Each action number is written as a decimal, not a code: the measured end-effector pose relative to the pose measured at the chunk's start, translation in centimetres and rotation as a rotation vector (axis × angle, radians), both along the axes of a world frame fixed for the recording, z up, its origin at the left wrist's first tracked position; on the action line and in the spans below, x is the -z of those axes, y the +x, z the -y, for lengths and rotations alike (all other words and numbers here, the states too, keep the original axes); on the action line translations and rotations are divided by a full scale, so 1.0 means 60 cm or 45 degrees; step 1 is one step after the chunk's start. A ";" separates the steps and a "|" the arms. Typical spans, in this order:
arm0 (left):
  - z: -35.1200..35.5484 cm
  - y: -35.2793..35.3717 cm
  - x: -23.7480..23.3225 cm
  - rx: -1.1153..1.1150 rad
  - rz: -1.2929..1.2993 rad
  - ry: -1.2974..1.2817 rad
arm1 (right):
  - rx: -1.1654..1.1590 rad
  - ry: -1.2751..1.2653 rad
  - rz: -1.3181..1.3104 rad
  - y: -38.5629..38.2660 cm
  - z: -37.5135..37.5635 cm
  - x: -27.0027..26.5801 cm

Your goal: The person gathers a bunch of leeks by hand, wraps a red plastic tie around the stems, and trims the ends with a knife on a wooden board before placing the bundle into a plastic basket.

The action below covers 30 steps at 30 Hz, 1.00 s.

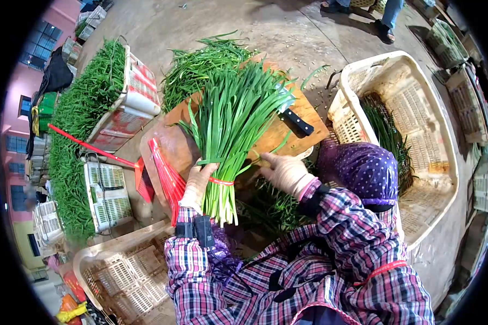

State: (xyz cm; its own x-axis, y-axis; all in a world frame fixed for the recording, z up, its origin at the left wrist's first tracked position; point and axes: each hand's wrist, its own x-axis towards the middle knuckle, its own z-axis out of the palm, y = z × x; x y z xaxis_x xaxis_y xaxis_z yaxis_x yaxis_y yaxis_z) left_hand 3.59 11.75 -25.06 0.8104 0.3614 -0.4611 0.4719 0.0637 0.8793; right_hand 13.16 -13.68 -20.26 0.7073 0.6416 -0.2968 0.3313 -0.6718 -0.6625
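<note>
A thick bunch of green garlic chives (238,119) stands tilted over the board, its pale cut ends toward me. A red band (220,181) circles it near the stems. My left hand (199,181) is closed round the left side of the bunch, just beside the band. Just right of the stems is my right hand (284,172), its fingers partly bent and apart, with nothing clearly in them. Both hands look gloved. A black-handled knife (295,122) lies on the wooden board (309,142), its blade partly under the leaves. Red strips (165,176) lie left of my left hand.
Loose greens (192,73) are heaped beyond the board. A large white crate (358,116) with some greens stands right; a dirty crate (130,276) is at lower left. Crates packed with greens (84,103) and a red-handled tool (92,146) are left. Another person's legs (390,16) show at top.
</note>
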 end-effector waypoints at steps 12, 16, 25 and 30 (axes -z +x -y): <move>0.005 -0.002 0.000 -0.081 0.049 -0.239 | 0.956 0.706 -1.199 0.074 -0.053 0.043; 0.009 -0.005 -0.006 -0.083 0.068 -0.236 | 0.937 0.690 -1.328 0.061 -0.073 0.045; 0.021 -0.008 -0.026 -0.085 0.059 -0.214 | 1.148 0.787 -1.317 0.031 -0.066 0.069; 0.035 -0.008 -0.054 -0.110 0.032 -0.307 | 1.332 1.104 -1.158 -0.019 -0.055 0.066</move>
State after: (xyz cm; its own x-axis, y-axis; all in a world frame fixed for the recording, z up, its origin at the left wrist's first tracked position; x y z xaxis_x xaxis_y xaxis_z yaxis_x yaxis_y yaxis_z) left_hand 3.10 9.65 -21.81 0.7937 0.3117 -0.5223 0.4338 0.3118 0.8453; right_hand 11.99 -10.37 -24.24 0.7197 0.2103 -0.6617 -0.6905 0.3158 -0.6507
